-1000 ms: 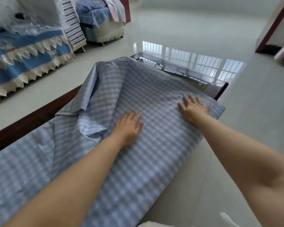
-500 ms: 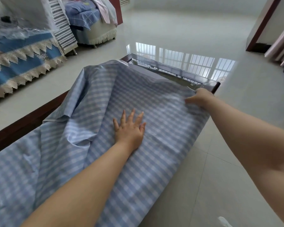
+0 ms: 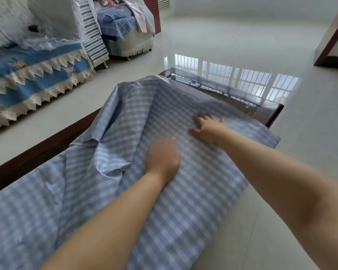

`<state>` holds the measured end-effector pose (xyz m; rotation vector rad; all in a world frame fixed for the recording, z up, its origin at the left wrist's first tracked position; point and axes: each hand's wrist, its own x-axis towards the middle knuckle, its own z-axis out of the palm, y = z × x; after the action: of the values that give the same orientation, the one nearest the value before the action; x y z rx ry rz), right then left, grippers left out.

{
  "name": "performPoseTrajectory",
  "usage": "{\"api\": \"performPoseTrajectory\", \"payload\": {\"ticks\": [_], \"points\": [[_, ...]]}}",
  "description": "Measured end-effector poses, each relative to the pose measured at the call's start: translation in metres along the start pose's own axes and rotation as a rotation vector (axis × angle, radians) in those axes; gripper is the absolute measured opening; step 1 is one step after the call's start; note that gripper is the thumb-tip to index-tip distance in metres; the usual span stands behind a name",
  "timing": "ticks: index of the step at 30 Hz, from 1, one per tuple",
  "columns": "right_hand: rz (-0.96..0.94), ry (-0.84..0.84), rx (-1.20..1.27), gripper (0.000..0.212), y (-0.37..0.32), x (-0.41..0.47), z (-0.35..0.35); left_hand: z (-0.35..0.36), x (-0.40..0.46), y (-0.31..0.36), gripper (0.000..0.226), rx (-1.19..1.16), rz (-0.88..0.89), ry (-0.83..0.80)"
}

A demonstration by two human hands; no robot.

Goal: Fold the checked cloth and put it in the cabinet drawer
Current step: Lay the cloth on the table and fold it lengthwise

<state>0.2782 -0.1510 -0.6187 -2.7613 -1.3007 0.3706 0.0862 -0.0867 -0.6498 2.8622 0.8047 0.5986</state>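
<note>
Cloth point(image 3: 109, 191) spread on table point(image 3: 269, 112), both hands on it.
Left hand point(image 3: 162, 158) blurred, palm down, fingers can't tell. Right hand point(image 3: 208, 127) flat, fingers spread wide near far end.

Glossy tiled floor point(image 3: 242, 41) reflects window bars. Glass-topped table point(image 3: 269, 112), dark wood frame. Left: sofa point(image 3: 37, 75) with blue lace-trimmed cover; striped cloth point(image 3: 93, 36) beside it.

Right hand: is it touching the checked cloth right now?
Touching. The head view shows the right hand lying palm-down with fingers spread on the checked cloth, no gap visible beneath it.
</note>
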Motion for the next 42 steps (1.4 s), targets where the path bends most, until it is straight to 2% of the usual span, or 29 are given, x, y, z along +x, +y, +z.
{"api": "performPoseTrajectory", "payload": {"ticks": [2, 3, 4, 5, 7, 9, 11, 13, 15, 17, 18, 19, 22, 24, 25, 26, 28, 29, 31, 33, 34, 36, 38, 40, 42], "points": [[0.347, 0.010, 0.067, 0.058, 0.018, 0.009, -0.007, 0.001, 0.001, -0.001, 0.043, 0.035, -0.010, 0.006], [0.390, 0.028, 0.089, 0.058, 0.018, 0.006, -0.008, 0.000, 0.003, -0.004, 0.040, 0.053, -0.027, 0.004], [0.328, 0.081, 0.115, 0.058, 0.012, 0.002, -0.006, -0.001, 0.005, -0.006, 0.037, 0.072, -0.038, 0.000], [0.182, 0.141, 0.134, 0.058, 0.000, -0.008, -0.004, -0.002, 0.005, -0.005, 0.034, 0.086, -0.041, -0.016], [-0.088, 0.137, 0.118, 0.058, -0.031, -0.041, 0.010, -0.003, -0.003, -0.002, 0.029, 0.086, -0.006, -0.064], [-0.144, 0.024, 0.074, 0.061, -0.043, -0.068, 0.022, -0.010, -0.008, -0.003, 0.031, 0.025, 0.045, -0.043], [-0.084, 0.004, 0.037, 0.059, -0.039, -0.083, 0.026, -0.033, -0.001, -0.019, 0.032, -0.069, 0.001, 0.154], [-0.036, 0.012, 0.035, 0.055, -0.036, -0.095, 0.025, -0.063, 0.011, -0.051, 0.037, -0.099, -0.217, 0.398], [-0.019, -0.004, 0.072, 0.055, -0.042, -0.104, 0.025, -0.092, 0.017, -0.093, 0.056, -0.161, -0.583, 0.458], [0.015, -0.007, 0.100, 0.057, -0.054, -0.108, 0.029, -0.103, 0.015, -0.127, 0.074, -0.306, -1.027, 0.314], [0.044, 0.003, 0.106, 0.057, -0.059, -0.108, 0.030, -0.104, 0.012, -0.135, 0.079, -0.384, -1.192, 0.213], [0.072, 0.017, 0.116, 0.057, -0.063, -0.109, 0.031, -0.104, 0.011, -0.139, 0.080, -0.482, -1.264, 0.141], [0.114, 0.029, 0.146, 0.057, -0.066, -0.111, 0.036, -0.108, 0.014, -0.144, 0.061, -0.856, -1.245, 0.110], [0.093, 0.032, 0.149, 0.060, -0.062, -0.114, 0.040, -0.118, 0.016, -0.143, 0.051, -0.967, -1.212, 0.081], [0.078, 0.022, 0.160, 0.061, -0.059, -0.115, 0.039, -0.124, 0.019, -0.138, 0.048, -0.922, -1.184, 0.065], [0.066, 0.002, 0.179, 0.062, -0.055, -0.114, 0.037, -0.127, 0.023, -0.133, 0.043, -0.771, -1.140, 0.065], [0.061, -0.047, 0.277, 0.064, -0.049, -0.114, 0.024, -0.139, 0.034, -0.108, 0.034, -0.292, -0.922, 0.134], [0.064, -0.065, 0.397, 0.067, -0.049, -0.115, 0.014, -0.147, 0.040, -0.087, 0.033, -0.121, -0.744, 0.190], [0.048, -0.095, 0.801, 0.082, -0.057, -0.121, -0.008, -0.166, 0.056, -0.035, 0.028, 0.038, -0.460, 0.213], [0.025, -0.106, 1.208, 0.094, -0.069, -0.126, -0.026, -0.174, 0.079, 0.018, 0.021, 0.045, -0.281, 0.011], [0.016, -0.112, 1.375, 0.096, -0.073, -0.129, -0.032, -0.177, 0.086, 0.044, 0.018, -0.017, -0.228, -0.124], [0.015, -0.103, 1.675, 0.091, -0.070, -0.132, -0.040, -0.189, 0.090, 0.093, 0.013, -0.285, -0.145, -0.328], [0.119, -0.046, 1.902, 0.068, -0.053, -0.133, -0.042, -0.208, 0.083, 0.128, 0.011, -0.685, -0.124, -0.427], [0.282, -0.046, 1.977, 0.053, -0.034, -0.130, -0.033, -0.214, 0.074, 0.134, 0.014, -0.919, -0.114, -0.344], [0.401, -0.090, 1.917, 0.048, -0.024, -0.125, -0.018, -0.198, 0.069, 0.110, 0.017, -0.881, -0.151, -0.128]]}}
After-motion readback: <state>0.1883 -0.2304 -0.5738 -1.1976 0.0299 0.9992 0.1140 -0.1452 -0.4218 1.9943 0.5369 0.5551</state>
